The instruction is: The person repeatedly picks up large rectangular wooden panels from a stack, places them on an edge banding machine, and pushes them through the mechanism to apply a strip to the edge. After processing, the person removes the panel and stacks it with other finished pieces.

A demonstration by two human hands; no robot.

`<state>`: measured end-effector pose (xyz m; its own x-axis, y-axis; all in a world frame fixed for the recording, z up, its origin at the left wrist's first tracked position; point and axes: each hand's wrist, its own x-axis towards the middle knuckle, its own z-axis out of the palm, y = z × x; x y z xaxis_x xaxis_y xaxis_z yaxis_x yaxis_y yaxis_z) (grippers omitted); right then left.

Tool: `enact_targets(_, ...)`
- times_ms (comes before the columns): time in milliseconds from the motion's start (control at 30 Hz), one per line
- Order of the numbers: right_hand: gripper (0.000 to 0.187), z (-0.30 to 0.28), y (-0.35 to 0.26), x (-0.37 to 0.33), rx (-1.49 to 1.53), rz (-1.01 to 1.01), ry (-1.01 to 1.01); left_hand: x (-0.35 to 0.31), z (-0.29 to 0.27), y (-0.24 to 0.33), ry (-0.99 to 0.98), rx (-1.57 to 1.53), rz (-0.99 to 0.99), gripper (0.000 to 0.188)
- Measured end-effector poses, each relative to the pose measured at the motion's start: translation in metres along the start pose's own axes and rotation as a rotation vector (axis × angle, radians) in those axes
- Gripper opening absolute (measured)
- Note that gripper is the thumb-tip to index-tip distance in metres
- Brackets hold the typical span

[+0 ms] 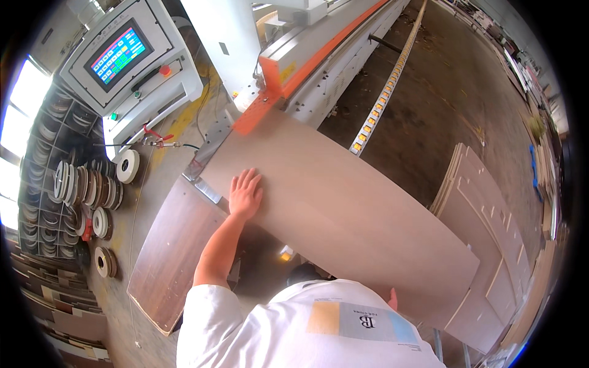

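A long light-brown board [343, 202] lies slantwise, its far left end under an orange guard [257, 110] on an edge-banding machine [307, 73]. My left hand [245, 195] rests flat on the board near that end, fingers stretched forward and holding nothing. Of my right hand [393, 299], only one digit shows, standing up at the board's near edge. My shirt and body hide the rest of it, so its grip cannot be made out.
A dark wood-grain panel [175, 245] sits at the left. Stacked boards [485, 239] stand at the right. A roller rail [383, 92] runs away beside the machine. The control panel [123, 58], rolls of edge band [86, 184] and a rack [46, 153] are on the left.
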<state>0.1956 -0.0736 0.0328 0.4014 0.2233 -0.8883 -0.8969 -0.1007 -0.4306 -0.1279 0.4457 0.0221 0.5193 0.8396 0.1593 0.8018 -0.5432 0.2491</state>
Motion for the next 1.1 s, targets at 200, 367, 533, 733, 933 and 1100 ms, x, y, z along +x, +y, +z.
enact_targets(200,0.059,-0.006,-0.007,0.025,0.057,0.04,-0.016,0.009,0.002,-0.004,0.014,-0.004,-0.008,0.046)
enact_targets(367,0.05,-0.024,-0.024,0.063,0.149,0.087,-0.05,0.032,0.011,0.0,0.033,-0.054,-0.002,0.045)
enact_targets(533,0.049,0.011,-0.056,0.063,0.175,-0.001,-0.037,0.07,0.026,0.014,0.082,-0.069,0.011,0.043)
enact_targets(733,0.054,0.036,-0.093,0.11,0.204,-0.041,0.164,0.121,0.044,0.028,0.173,-0.113,0.063,0.039)
enact_targets(933,0.058,0.046,-0.119,0.116,0.029,-0.159,0.134,0.167,0.072,0.043,0.244,-0.179,0.095,0.031)
enact_targets(1100,0.061,0.011,-0.085,0.076,-1.053,-0.458,0.164,0.138,0.084,0.096,0.216,-0.251,0.392,0.033)
